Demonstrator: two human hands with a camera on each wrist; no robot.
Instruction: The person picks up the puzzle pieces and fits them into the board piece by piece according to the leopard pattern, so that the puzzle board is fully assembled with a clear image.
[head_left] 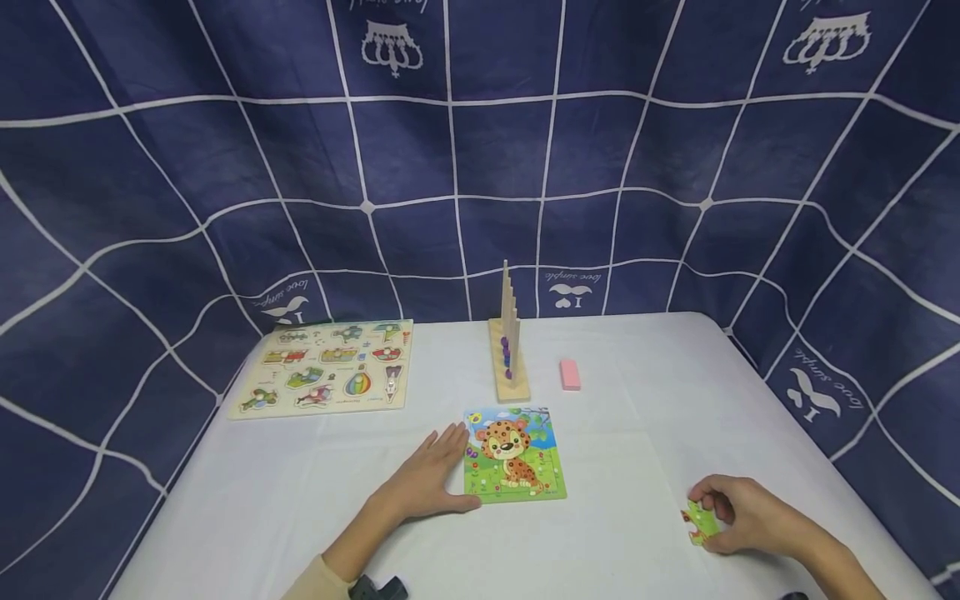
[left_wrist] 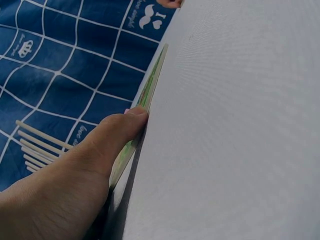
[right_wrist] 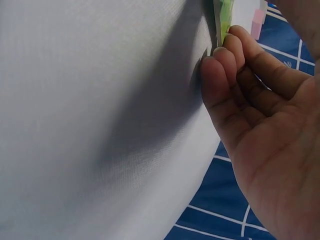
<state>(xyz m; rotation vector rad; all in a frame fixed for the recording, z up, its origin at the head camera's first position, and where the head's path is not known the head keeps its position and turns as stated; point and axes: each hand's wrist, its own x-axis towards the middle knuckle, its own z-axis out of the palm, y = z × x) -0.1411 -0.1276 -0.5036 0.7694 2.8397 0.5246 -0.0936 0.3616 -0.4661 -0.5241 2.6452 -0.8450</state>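
A square jigsaw puzzle (head_left: 517, 454) with a cartoon leopard on green grass lies flat in the middle of the table. My left hand (head_left: 427, 479) lies at its left side, fingers straight along the edge and thumb stretched to the near left corner. In the left wrist view, the thumb (left_wrist: 127, 122) rests against the puzzle's thin edge. Off to the right, my right hand (head_left: 757, 517) pinches a green puzzle piece (head_left: 702, 523) with reddish marks between thumb and fingers. Part of this piece (right_wrist: 225, 17) shows above the fingertips in the right wrist view.
Behind the puzzle stands a wooden peg stand (head_left: 510, 358) with upright rods and small purple and blue beads. A pink block (head_left: 570, 375) lies to its right. At the back left is a wooden vehicle puzzle board (head_left: 330, 371). Dark blue checked cloth (head_left: 495, 150) hangs around the table.
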